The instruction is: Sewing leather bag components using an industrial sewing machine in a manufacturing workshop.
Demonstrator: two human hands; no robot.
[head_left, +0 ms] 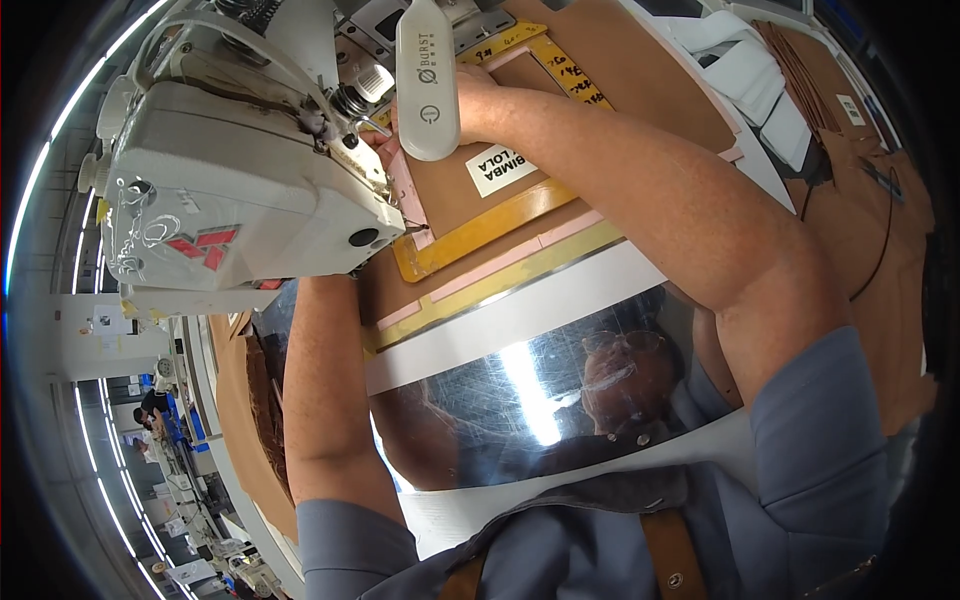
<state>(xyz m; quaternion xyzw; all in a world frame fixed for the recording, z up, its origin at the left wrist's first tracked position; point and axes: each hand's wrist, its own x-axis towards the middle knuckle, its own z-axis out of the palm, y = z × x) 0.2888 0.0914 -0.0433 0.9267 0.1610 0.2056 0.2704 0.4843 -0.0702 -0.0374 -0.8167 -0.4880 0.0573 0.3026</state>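
Note:
A white sewing machine head [250, 190] stands over brown sheet material [650, 60]. On the sheet lies a yellow rectangular template frame [500, 228] with handwriting. Inside it are a printed white label [500, 170] and a pink strip [408, 195]. My right hand [480, 105] rests at the frame's far part; a white oval device [428, 80] covers its fingers. Behind the machine head my left forearm [330, 390] disappears, hiding most of that hand. A few fingertips [378, 138] show beside the machine's far end; whose hand they belong to, I cannot tell.
A shiny reflective plate [530, 390] lies between me and the work. White folded pieces [755, 85] and stacked brown pieces [860, 230] are at the right, with a thin black cable [880, 260]. More brown material [245, 400] lies left. Another person [152, 405] is far off.

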